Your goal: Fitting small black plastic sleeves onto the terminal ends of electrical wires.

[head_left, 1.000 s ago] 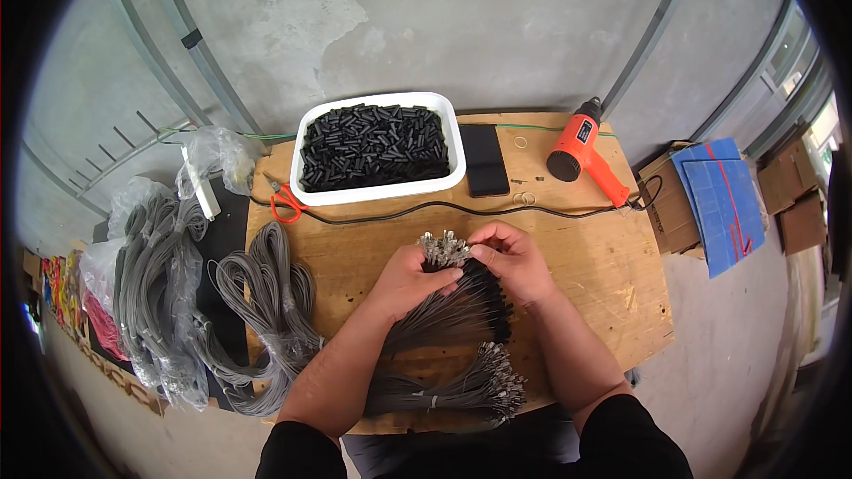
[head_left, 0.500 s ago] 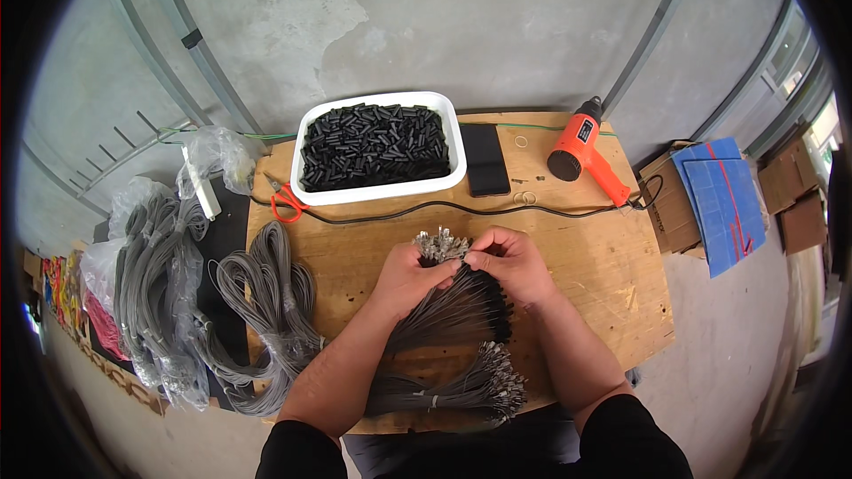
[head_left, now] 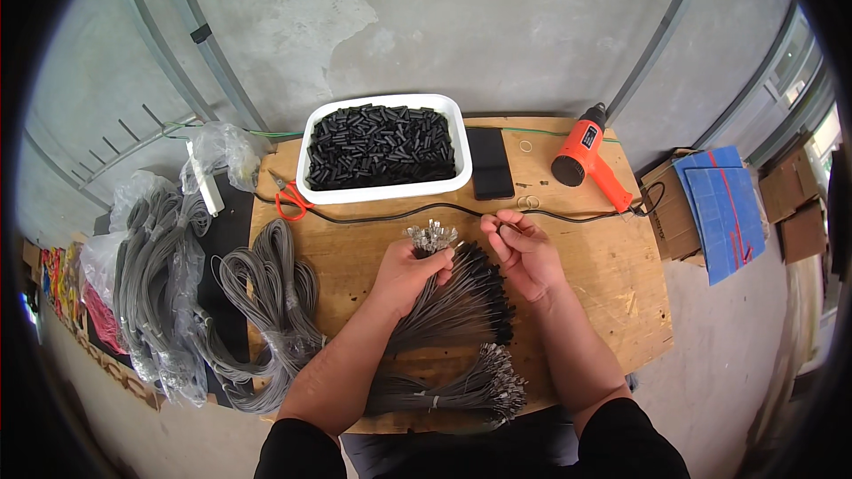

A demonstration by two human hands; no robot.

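Observation:
My left hand point(head_left: 406, 278) is closed round a bundle of thin grey wires, whose silvery metal terminals point(head_left: 432, 234) stick up above the fist. To its right my right hand point(head_left: 527, 259) is raised off the bundle, thumb and fingertips pinched together; what is between them is too small to make out. Wires capped with black sleeves point(head_left: 486, 288) fan out on the table between my hands. Nearer to me lies a second, tied bundle of grey wires point(head_left: 426, 393) with metal ends at its right.
A white tub point(head_left: 382, 196) of short black sleeves stands at the back, beside a black phone point(head_left: 491, 164) and an orange heat gun point(head_left: 586, 155). Red-handled scissors point(head_left: 291, 202) and a black cord point(head_left: 399, 213) lie in front. Coiled grey wires point(head_left: 275, 293) fill the left.
My right hand has come away from the bundle, moving right and a little up. My left hand still holds the wires and has shifted slightly left.

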